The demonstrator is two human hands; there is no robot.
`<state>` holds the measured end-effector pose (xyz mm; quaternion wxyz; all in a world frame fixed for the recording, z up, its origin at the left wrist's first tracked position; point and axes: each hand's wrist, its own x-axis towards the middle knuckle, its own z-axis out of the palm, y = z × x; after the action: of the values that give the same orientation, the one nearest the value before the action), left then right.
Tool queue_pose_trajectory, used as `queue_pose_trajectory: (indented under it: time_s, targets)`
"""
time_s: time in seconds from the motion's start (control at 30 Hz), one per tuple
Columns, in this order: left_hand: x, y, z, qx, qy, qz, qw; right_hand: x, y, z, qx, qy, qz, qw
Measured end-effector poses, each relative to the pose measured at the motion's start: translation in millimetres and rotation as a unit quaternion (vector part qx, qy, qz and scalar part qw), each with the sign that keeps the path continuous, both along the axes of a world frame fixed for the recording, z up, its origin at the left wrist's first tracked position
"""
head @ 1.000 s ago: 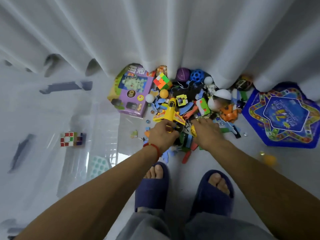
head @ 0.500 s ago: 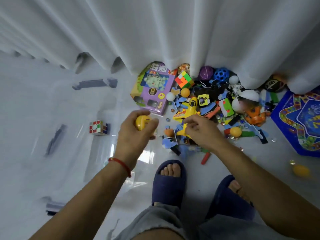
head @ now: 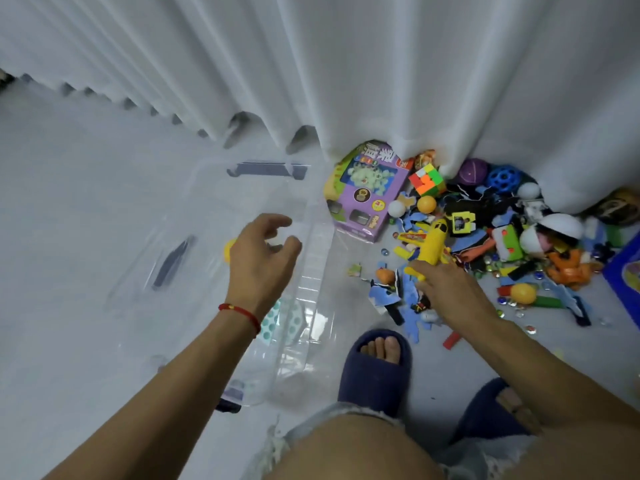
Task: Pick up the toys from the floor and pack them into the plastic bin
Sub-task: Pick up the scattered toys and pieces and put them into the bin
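Observation:
A clear plastic bin (head: 313,271) stands on the floor at the left. My left hand (head: 263,258) hovers over it with loosely spread fingers and holds nothing. A yellow ball (head: 228,250) shows just left of that hand, inside the bin. My right hand (head: 446,289) grips the tail of a yellow toy plane (head: 431,245) at the near edge of the toy pile (head: 485,237) by the curtain. A teal dotted piece (head: 282,322) lies in the bin below my left wrist.
A purple toy box (head: 367,192) lies between bin and pile. A colour cube (head: 427,180), balls, foam pieces and glass beads crowd the pile. A blue game board (head: 627,271) is at the right edge. White curtain (head: 381,71) hangs behind. My slippered feet (head: 375,368) stand below.
My left hand carried the yellow ball left over the bin and let it go; its fingers are now spread. My right hand has closed on the yellow plane. The view swung left.

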<state>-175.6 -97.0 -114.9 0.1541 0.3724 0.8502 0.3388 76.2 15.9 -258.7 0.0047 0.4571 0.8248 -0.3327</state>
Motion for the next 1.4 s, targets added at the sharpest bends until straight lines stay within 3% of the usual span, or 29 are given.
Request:
queue_pose_trajectory:
  time_s: [0.07,0.13,0.17,0.23,0.3,0.4,0.5,0.67,0.77,0.9,1.03,1.17,1.23,1.3,1.4]
  targets:
    - [32,19,0,0.033,-0.051,-0.056,0.997,6,-2,37,-0.006,0.056,0.023,0.998]
    - [57,40,-9,0.007,-0.203,-0.057,0.978,10,-5,78,-0.002,0.087,0.059,0.994]
    - [67,50,-10,-0.027,-0.317,-0.024,0.948,12,-8,97,0.004,0.088,0.080,0.993]
    - [82,62,-11,-0.060,-0.512,0.038,0.856,13,-13,128,0.021,0.066,0.140,0.988]
    - [83,63,-14,0.000,-0.586,0.062,0.808,15,-18,154,0.031,0.043,0.188,0.981]
    - [65,46,-13,0.056,-0.579,0.070,0.811,20,-24,182,0.063,0.057,0.182,0.980]
    - [25,18,-7,0.106,-0.578,0.077,0.806,27,-25,199,0.076,0.110,0.108,0.985]
    - [-50,-35,3,0.173,-0.557,0.129,0.802,48,-19,196,0.043,0.100,-0.015,0.994]
    - [-74,-55,0,0.149,-0.577,0.163,0.786,52,-22,190,0.007,0.117,-0.057,0.991]
    - [-62,-49,15,0.090,-0.539,0.146,0.825,55,-24,179,-0.033,0.120,-0.077,0.989]
    - [-6,-3,56,0.097,-0.431,-0.017,0.897,73,-19,146,-0.098,0.129,-0.193,0.968]
    - [72,42,64,0.037,-0.372,-0.151,0.915,112,-21,105,-0.154,0.139,-0.397,0.894]
    - [106,56,42,-0.042,-0.353,-0.223,0.908,138,-24,84,-0.177,0.125,-0.466,0.858]
    - [121,62,10,-0.140,-0.325,-0.301,0.886,164,-31,67,-0.182,0.092,-0.489,0.848]
    - [106,62,-49,-0.274,-0.144,-0.430,0.848,201,-49,49,-0.152,-0.016,-0.471,0.869]
